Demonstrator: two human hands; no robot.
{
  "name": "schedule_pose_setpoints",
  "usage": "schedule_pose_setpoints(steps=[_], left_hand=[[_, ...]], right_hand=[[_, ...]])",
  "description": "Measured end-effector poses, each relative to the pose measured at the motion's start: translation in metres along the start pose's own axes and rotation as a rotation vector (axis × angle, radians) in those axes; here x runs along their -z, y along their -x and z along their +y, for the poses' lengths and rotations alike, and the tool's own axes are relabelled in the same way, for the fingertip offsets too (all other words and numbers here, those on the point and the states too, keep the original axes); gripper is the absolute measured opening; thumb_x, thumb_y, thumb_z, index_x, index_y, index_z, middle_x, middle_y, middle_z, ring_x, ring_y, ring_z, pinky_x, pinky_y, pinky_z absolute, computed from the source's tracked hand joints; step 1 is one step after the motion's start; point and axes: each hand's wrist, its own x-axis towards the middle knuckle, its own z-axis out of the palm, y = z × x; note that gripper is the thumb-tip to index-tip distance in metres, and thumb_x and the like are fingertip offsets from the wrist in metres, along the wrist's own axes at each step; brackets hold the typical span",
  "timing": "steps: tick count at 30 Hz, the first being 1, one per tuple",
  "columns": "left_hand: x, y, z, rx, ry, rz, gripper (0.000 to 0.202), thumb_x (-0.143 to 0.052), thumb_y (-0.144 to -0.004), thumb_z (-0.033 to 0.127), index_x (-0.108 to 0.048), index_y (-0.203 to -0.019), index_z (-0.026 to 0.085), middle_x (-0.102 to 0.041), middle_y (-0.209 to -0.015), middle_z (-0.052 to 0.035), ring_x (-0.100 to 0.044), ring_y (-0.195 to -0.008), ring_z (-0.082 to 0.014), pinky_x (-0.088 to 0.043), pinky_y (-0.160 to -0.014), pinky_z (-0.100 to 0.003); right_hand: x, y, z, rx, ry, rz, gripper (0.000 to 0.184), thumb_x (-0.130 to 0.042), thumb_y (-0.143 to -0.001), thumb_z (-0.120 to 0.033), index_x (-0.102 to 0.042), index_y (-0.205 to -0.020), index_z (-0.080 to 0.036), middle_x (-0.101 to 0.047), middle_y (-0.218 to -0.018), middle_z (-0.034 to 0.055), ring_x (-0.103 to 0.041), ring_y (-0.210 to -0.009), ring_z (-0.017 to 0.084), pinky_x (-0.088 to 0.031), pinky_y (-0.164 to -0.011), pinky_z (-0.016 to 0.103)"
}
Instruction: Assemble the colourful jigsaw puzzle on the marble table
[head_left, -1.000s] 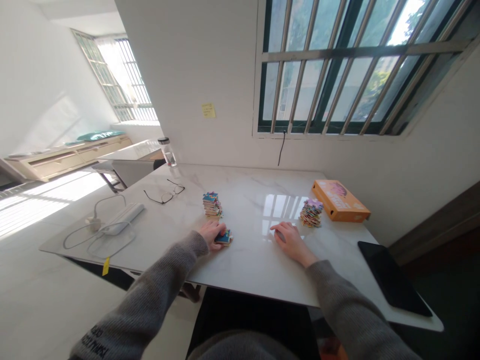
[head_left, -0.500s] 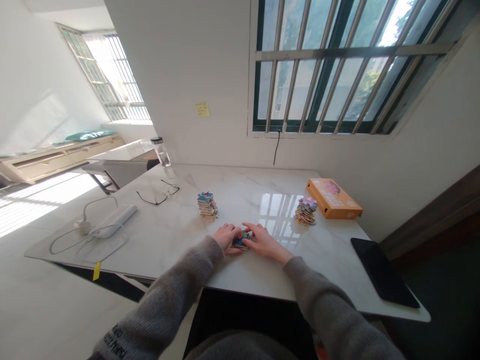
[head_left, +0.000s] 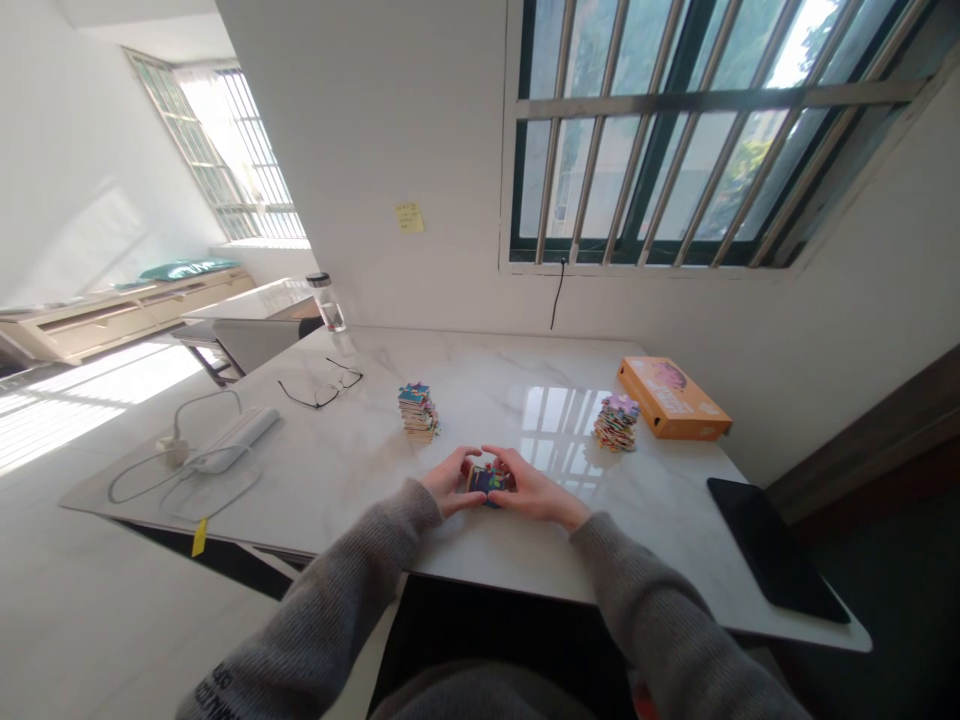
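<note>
My left hand [head_left: 452, 482] and my right hand [head_left: 531, 488] meet near the front of a white marble table [head_left: 480, 375]. Between their fingertips they hold a small group of colourful jigsaw puzzle pieces [head_left: 489, 481], partly hidden by my fingers. A stack of puzzle pieces [head_left: 418, 412] stands just beyond my left hand, and a taller, looser pile of pieces [head_left: 616, 423] sits farther right. Neither hand touches these. Beyond the right-hand pile lies an orange puzzle box [head_left: 673, 398].
Eyeglasses [head_left: 321, 389], a glass water bottle [head_left: 327, 303] and a white power adapter [head_left: 232, 432] with its cable occupy the table's left side. A black tablet [head_left: 776, 549] lies at the right front corner. A wall and barred window border the far side.
Over the last second, my right hand has moved left from the bare tabletop to the puzzle pieces. Both hands have closed in around them, and the pieces now sit between my fingers.
</note>
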Motion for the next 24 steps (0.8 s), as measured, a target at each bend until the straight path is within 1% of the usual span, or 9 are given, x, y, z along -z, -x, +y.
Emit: schedule_pose_setpoints(steps=[2, 4, 8, 11, 13, 14, 17, 21, 24], left_hand=[[-0.007, 0.0, -0.001, 0.023, 0.148, 0.034, 0.07, -0.075, -0.075, 0.032, -0.038, -0.133, 0.023, -0.055, -0.1, -0.004, -0.059, -0.082, -0.0165, -0.052, -0.069, -0.031], [-0.014, -0.001, -0.001, 0.036, 0.221, 0.08, 0.071, -0.074, -0.075, 0.028, -0.036, -0.135, 0.024, -0.054, -0.105, -0.0055, -0.059, -0.082, -0.0153, -0.051, -0.065, -0.028], [-0.021, -0.006, 0.0, -0.024, 0.228, 0.17, 0.067, -0.071, -0.079, 0.029, -0.037, -0.137, 0.025, -0.053, -0.112, -0.0076, -0.059, -0.085, -0.0153, -0.053, -0.067, -0.028], [-0.021, -0.01, 0.004, -0.152, 0.079, 0.191, 0.072, -0.075, -0.076, 0.033, -0.04, -0.138, 0.025, -0.042, -0.134, -0.0133, -0.06, -0.095, -0.0187, -0.056, -0.079, -0.036], [-0.02, -0.013, 0.007, -0.232, -0.107, 0.174, 0.078, -0.078, -0.073, 0.033, -0.04, -0.141, 0.027, -0.035, -0.146, -0.0146, -0.059, -0.106, -0.0241, -0.052, -0.094, -0.045], [-0.02, -0.014, 0.008, -0.259, -0.203, 0.163, 0.079, -0.079, -0.074, 0.034, -0.04, -0.143, 0.029, -0.035, -0.148, -0.014, -0.056, -0.112, -0.0272, -0.048, -0.1, -0.048], [-0.022, -0.021, 0.012, -0.299, -0.392, 0.114, 0.075, -0.074, -0.08, 0.04, -0.039, -0.146, 0.03, -0.043, -0.147, -0.0127, -0.049, -0.124, -0.0334, -0.038, -0.107, -0.052], [-0.028, -0.031, 0.014, -0.252, -0.412, 0.016, 0.07, -0.06, -0.091, 0.045, -0.032, -0.151, 0.024, -0.059, -0.131, -0.0147, -0.056, -0.115, -0.0316, -0.044, -0.098, -0.047], [-0.03, -0.036, 0.016, -0.175, -0.417, 0.009, 0.061, -0.053, -0.095, 0.046, -0.037, -0.149, 0.021, -0.062, -0.126, -0.0147, -0.057, -0.113, -0.0314, -0.044, -0.096, -0.046]], right_hand=[[-0.001, 0.001, 0.0, 0.005, -0.029, 0.023, 0.072, -0.069, -0.08, -0.022, -0.04, -0.146, -0.025, -0.052, -0.124, 0.0095, -0.06, -0.097, 0.019, -0.053, -0.087, 0.036], [0.0, 0.001, 0.0, 0.001, -0.041, 0.058, 0.066, -0.066, -0.081, -0.021, -0.043, -0.143, -0.024, -0.055, -0.125, 0.0097, -0.06, -0.103, 0.02, -0.052, -0.091, 0.037], [0.005, -0.001, 0.001, -0.082, -0.167, 0.1, 0.054, -0.06, -0.085, -0.023, -0.047, -0.137, -0.022, -0.063, -0.109, 0.006, -0.063, -0.092, 0.018, -0.053, -0.085, 0.037], [0.008, -0.002, 0.001, -0.151, -0.319, 0.18, 0.05, -0.059, -0.084, -0.025, -0.047, -0.133, -0.023, -0.061, -0.106, 0.0043, -0.064, -0.09, 0.018, -0.054, -0.082, 0.034], [0.009, -0.003, 0.001, -0.204, -0.386, 0.238, 0.045, -0.058, -0.083, -0.026, -0.05, -0.127, -0.025, -0.06, -0.107, 0.0039, -0.064, -0.091, 0.018, -0.055, -0.079, 0.032], [0.009, -0.003, 0.001, -0.228, -0.405, 0.258, 0.042, -0.057, -0.082, -0.027, -0.051, -0.124, -0.025, -0.059, -0.107, 0.0037, -0.064, -0.091, 0.018, -0.055, -0.077, 0.031], [0.009, -0.003, 0.001, -0.268, -0.44, 0.282, 0.033, -0.056, -0.081, -0.029, -0.053, -0.114, -0.025, -0.059, -0.107, 0.0039, -0.063, -0.089, 0.018, -0.053, -0.07, 0.029], [0.011, -0.001, 0.001, -0.257, -0.413, 0.293, 0.027, -0.061, -0.08, -0.035, -0.055, -0.104, -0.023, -0.06, -0.109, 0.0043, -0.062, -0.091, 0.019, -0.053, -0.072, 0.029], [0.016, 0.001, -0.001, -0.242, -0.423, 0.29, 0.031, -0.062, -0.083, -0.042, -0.056, -0.107, -0.023, -0.062, -0.106, 0.0048, -0.061, -0.091, 0.019, -0.052, -0.075, 0.031]])
